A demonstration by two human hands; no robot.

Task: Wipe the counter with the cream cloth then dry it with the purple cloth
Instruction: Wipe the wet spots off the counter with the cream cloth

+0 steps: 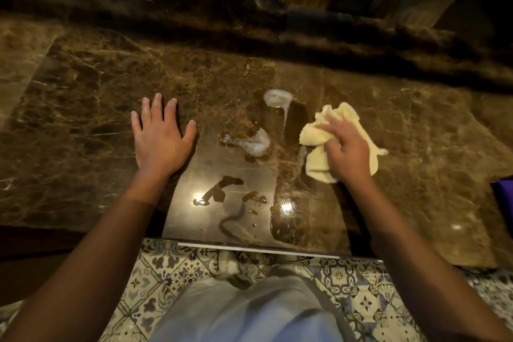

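Desk (83, 108): brown veined marble, glossy, wet in the middle; carries everything listed below.
Floor (172, 275): patterned blue-and-cream tiles, seen under the near edge of the desk.
Cream cloth (322, 136): bunched on the desk right of centre, partly under the right hand.
Right hand (345, 147): on top of the cream cloth, grip curled down over it, pressing it to the desk.
Left hand (159, 133): flat on the desk left of centre, fingers straight and spread, holding nothing.
Purple cloth (503, 190): only a corner visible at the right frame edge, on the desk.
Foam patches (277, 97): white, suds-like, between the two hands.
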